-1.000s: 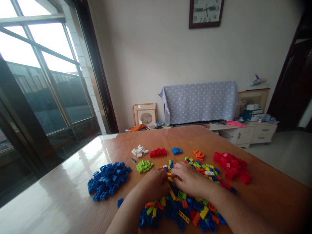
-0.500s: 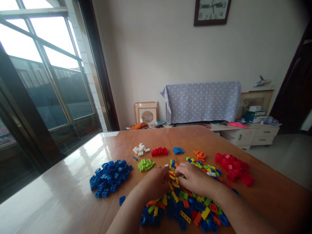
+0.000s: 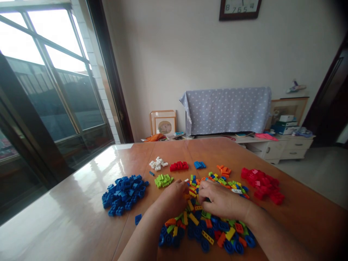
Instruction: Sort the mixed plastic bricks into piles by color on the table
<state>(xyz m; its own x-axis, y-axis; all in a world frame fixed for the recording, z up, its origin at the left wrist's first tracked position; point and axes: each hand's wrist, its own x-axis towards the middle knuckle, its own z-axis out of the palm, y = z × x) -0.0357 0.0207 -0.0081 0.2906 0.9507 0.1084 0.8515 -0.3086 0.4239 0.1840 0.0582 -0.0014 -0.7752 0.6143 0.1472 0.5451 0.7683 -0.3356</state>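
Note:
Both hands rest palm down on a mixed heap of small coloured building bricks (image 3: 206,226) on a wooden table (image 3: 81,217). My left hand (image 3: 171,197) lies on the heap's left part, fingers bent among yellow and orange pieces. My right hand (image 3: 220,199) sits beside it, fingertips curled down into the bricks near the left hand. What the fingertips pinch is hidden. Sorted piles lie around: blue bricks (image 3: 123,194), lime green bricks (image 3: 163,180), white bricks (image 3: 157,164), a small red group (image 3: 178,166), a small blue group (image 3: 199,165), orange bricks (image 3: 223,169), a large red pile (image 3: 262,183).
A single blue brick (image 3: 138,219) lies alone left of the heap. Behind the table stand a cloth-covered object (image 3: 225,110), a low white cabinet (image 3: 274,148) and framed pictures (image 3: 163,123) on the floor. A large window (image 3: 49,79) runs along the left.
The view has tilted down slightly. Both hands have shifted a little within the mixed heap, fingers still working among the bricks; the sorted piles have not moved.

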